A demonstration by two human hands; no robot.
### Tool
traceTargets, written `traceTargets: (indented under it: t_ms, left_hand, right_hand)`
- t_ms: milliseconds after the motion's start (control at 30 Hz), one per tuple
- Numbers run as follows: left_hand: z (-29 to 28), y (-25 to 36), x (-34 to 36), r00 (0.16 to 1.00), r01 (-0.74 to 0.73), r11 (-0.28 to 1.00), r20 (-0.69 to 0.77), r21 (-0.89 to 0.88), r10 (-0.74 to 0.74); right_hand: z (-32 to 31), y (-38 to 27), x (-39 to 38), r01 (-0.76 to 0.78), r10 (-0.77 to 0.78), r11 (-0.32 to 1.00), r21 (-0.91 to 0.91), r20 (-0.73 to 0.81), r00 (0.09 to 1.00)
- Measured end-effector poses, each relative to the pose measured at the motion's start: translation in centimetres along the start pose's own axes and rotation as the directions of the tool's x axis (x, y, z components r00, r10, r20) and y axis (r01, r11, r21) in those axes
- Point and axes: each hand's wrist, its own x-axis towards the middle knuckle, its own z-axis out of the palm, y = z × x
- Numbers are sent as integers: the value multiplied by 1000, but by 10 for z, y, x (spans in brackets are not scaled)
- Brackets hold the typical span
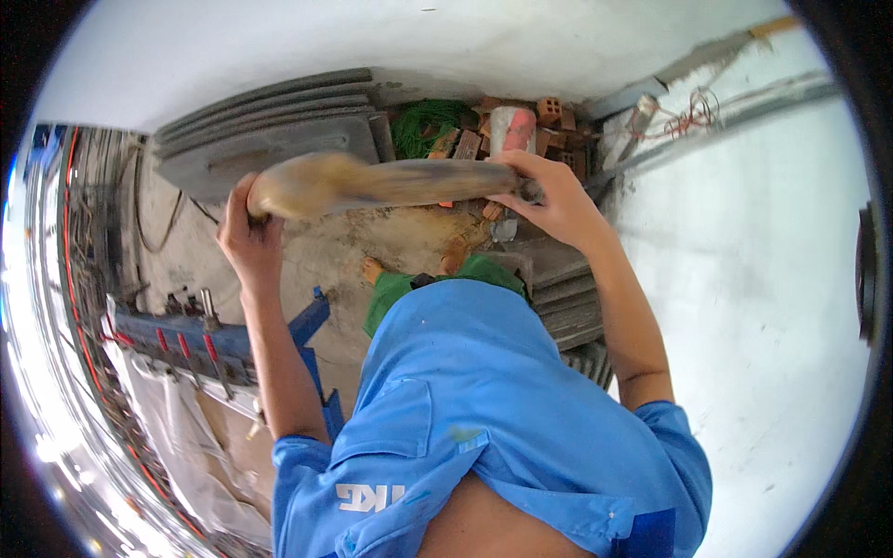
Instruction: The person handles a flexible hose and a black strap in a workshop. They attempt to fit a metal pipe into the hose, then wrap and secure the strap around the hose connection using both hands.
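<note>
My left hand [248, 230] grips the rounded, yellowish left end of a long tan-and-grey object [377, 183], which is blurred and held crosswise in front of me. My right hand [551, 200] is closed round its narrower, darker right end. The object is roughly level, above my feet [454, 251]. Behind it stand grey sheets [265, 139], a tangle of green cord [428, 121] and a white cylindrical container with a red mark [516, 124].
Bricks [549, 112] lie by the back wall. A blue metal rig [223, 344] with red handles stands at my lower left, beside cables and bars [88, 279]. A white wall [744, 279] runs along my right, with grey slabs [567, 316] stacked beside it.
</note>
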Motion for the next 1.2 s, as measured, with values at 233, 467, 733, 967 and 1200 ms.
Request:
traceTargets:
  t_ms: [233, 467, 733, 967, 1200]
  left_hand:
    - [-31, 77, 76, 844, -523, 839, -42, 149, 534]
    - [-16, 64, 94, 811, -583, 804, 125, 114, 571]
    - [-4, 30, 28, 897, 35, 986, 440, -165, 42]
    - [-16, 37, 24, 803, 260, 868, 594, -423, 49]
    - [-15, 70, 60, 585, 415, 746, 781, -520, 218]
  right_hand:
    - [15, 52, -2, 46, -23, 972, 232, -102, 995]
    - [35, 75, -4, 67, -44, 989, 130, -172, 984]
    - [29, 46, 0, 4, 12, 985, 171, -89, 996]
    - [7, 37, -18, -60, 84, 948, 312, -65, 994]
    - [10, 42, -38, -41, 122, 921, 387, -187, 975]
